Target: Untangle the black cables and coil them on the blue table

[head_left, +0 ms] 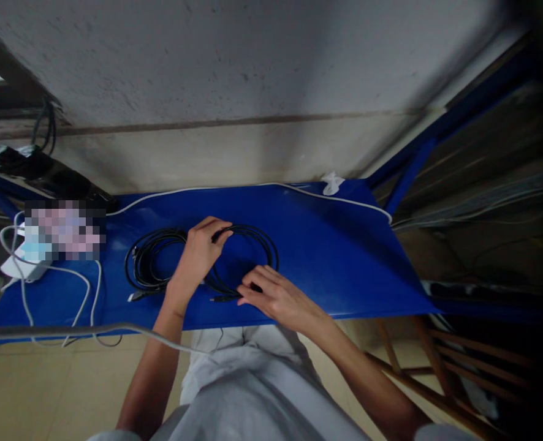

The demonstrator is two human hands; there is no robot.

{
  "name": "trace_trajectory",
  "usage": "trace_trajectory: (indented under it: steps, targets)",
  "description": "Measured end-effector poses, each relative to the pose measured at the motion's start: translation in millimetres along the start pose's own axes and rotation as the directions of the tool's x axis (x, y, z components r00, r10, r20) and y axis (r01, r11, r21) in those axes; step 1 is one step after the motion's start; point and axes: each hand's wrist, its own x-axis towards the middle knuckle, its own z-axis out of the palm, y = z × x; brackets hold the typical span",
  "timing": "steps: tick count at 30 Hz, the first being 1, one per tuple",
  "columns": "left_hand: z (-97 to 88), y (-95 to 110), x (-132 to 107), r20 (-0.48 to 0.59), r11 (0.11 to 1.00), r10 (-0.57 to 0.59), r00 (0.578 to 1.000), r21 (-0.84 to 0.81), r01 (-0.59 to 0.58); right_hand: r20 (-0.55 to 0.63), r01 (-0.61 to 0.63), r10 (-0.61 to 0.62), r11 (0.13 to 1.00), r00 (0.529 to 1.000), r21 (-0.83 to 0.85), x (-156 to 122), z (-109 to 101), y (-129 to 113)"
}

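Observation:
A black cable point(271, 245) lies in a loose coil on the blue table point(336, 263). My left hand point(203, 245) pinches the coil at its upper left side, thumb and fingers closed on it. At the lower right of the same coil, my right hand point(271, 294) has its fingers closed around the cable, partly hiding it. A dark cable end points left just beside the right fingertips. Left of my left hand rests a second, thicker coil of black cable point(147, 260), with a plug end at its lower edge; my left wrist covers part of it.
A white cable point(179, 190) runs along the table's back edge by the wall. Crumpled white paper point(332, 183) sits at the back right. On the left are a black cylinder point(64, 180), a white power strip point(23, 263) and loose white cords. A wooden chair point(437, 361) stands at the right.

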Motion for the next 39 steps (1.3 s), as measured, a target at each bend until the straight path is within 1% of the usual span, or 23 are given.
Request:
trace_trajectory:
  steps: [2, 3, 5, 6, 7, 9, 11, 12, 13, 14, 15, 16, 17, 18, 19, 20, 22, 25, 27, 29, 35, 37, 39]
  targets:
    - [-40.6, -5.5, 2.9, -0.047, 0.998, -0.015, 0.999, 0.059, 0.018, -0.007, 0.048, -0.048, 0.998, 0.999, -0.042, 35.9, 2.6, -13.4]
    - [-61.4, -12.8, 3.0, -0.061, 0.995, -0.027, 0.998, 0.097, 0.032, -0.014, 0.076, -0.077, 0.995, 0.997, -0.058, 55.8, 7.5, -20.4]
    - [-97.9, -35.2, -0.2, -0.084, 0.982, -0.068, 0.994, 0.172, 0.082, 0.007, 0.130, -0.130, 0.987, 0.992, -0.091, 95.0, 24.7, -34.0]
    - [-112.0, -48.9, -3.5, -0.064, 0.973, -0.107, 0.992, 0.201, 0.118, 0.020, 0.150, -0.149, 0.983, 0.989, -0.110, 112.4, 36.1, -40.4]
    - [-122.7, -62.9, -7.8, -0.039, 0.964, -0.146, 0.989, 0.219, 0.151, 0.040, 0.165, -0.161, 0.980, 0.986, -0.115, 127.3, 48.4, -46.2]
    - [-134.2, -87.7, -18.7, -0.009, 0.949, -0.215, 0.977, 0.233, 0.211, 0.071, 0.171, -0.164, 0.979, 0.984, -0.114, 147.2, 72.6, -55.3]
    - [-136.1, -104.5, -32.2, -0.001, 0.948, -0.223, 0.975, 0.234, 0.217, 0.076, 0.160, -0.151, 0.979, 0.986, -0.128, 154.3, 91.6, -60.0]
    - [-135.6, -109.7, -39.9, -0.021, 0.949, -0.208, 0.978, 0.237, 0.207, 0.071, 0.147, -0.139, 0.979, 0.988, -0.139, 154.0, 98.4, -60.6]
    - [-135.2, -113.6, -48.3, -0.059, 0.949, -0.189, 0.980, 0.247, 0.198, 0.065, 0.137, -0.128, 0.979, 0.990, -0.151, 152.1, 103.4, -60.2]
    - [-135.8, -117.1, -57.5, -0.123, 0.944, -0.170, 0.978, 0.264, 0.198, 0.062, 0.127, -0.118, 0.978, 0.991, -0.163, 149.4, 106.7, -58.8]
    - [-137.8, -121.0, -67.3, -0.217, 0.934, -0.156, 0.964, 0.286, 0.215, 0.065, 0.124, -0.114, 0.977, 0.991, -0.176, 146.3, 108.7, -56.8]
    - [-141.5, -126.1, -77.4, -0.330, 0.916, -0.148, 0.932, 0.310, 0.255, 0.071, 0.124, -0.112, 0.974, 0.991, -0.191, 143.2, 109.5, -54.3]
    - [-146.7, -132.8, -87.5, -0.456, 0.891, -0.141, 0.878, 0.328, 0.313, 0.079, 0.128, -0.113, 0.970, 0.990, -0.206, 140.3, 109.4, -51.4]
    - [-152.9, -141.1, -97.1, -0.575, 0.860, -0.138, 0.807, 0.335, 0.385, 0.088, 0.134, -0.117, 0.967, 0.989, -0.219, 137.5, 108.3, -48.3]
    - [-159.6, -150.4, -105.7, -0.671, 0.820, -0.137, 0.729, 0.336, 0.463, 0.094, 0.138, -0.120, 0.964, 0.988, -0.229, 134.6, 106.5, -45.2]
    - [-166.1, -160.1, -112.8, -0.730, 0.779, -0.145, 0.668, 0.332, 0.532, 0.099, 0.141, -0.121, 0.962, 0.988, -0.235, 131.3, 103.8, -42.0]
    - [-176.3, -177.4, -121.4, -0.772, 0.740, -0.219, 0.596, 0.267, 0.617, 0.112, 0.144, -0.121, 0.960, 0.986, -0.238, 122.6, 96.1, -35.4]
    - [-181.5, -191.1, -121.1, -0.758, 0.760, -0.382, 0.529, 0.068, 0.646, 0.126, 0.122, -0.094, 0.962, 0.988, -0.242, 102.2, 80.4, -24.7]
    - [-180.7, -193.8, -116.8, -0.760, 0.772, -0.408, 0.506, 0.009, 0.636, 0.124, 0.086, -0.056, 0.964, 0.991, -0.253, 84.3, 69.4, -16.6]
    - [-179.8, -195.3, -113.4, -0.778, 0.779, -0.387, 0.495, 0.011, 0.626, 0.111, 0.048, -0.019, 0.964, 0.994, -0.263, 64.8, 59.3, -8.2]
    - [-184.7, -205.7, -114.1, -0.789, 0.784, -0.387, 0.477, -0.010, 0.620, 0.058, -0.041, 0.060, 0.958, 0.997, -0.285, 12.3, 30.2, 13.3]
    - [-187.3, -211.3, -115.2, -0.779, 0.782, -0.397, 0.485, -0.011, 0.623, 0.054, -0.060, 0.078, 0.956, 0.995, -0.288, -2.1, 18.9, 19.6]
    - [-189.6, -217.4, -115.2, -0.737, 0.783, -0.417, 0.532, 0.005, 0.622, 0.054, -0.077, 0.097, 0.953, 0.994, -0.292, -15.6, 7.7, 27.0]
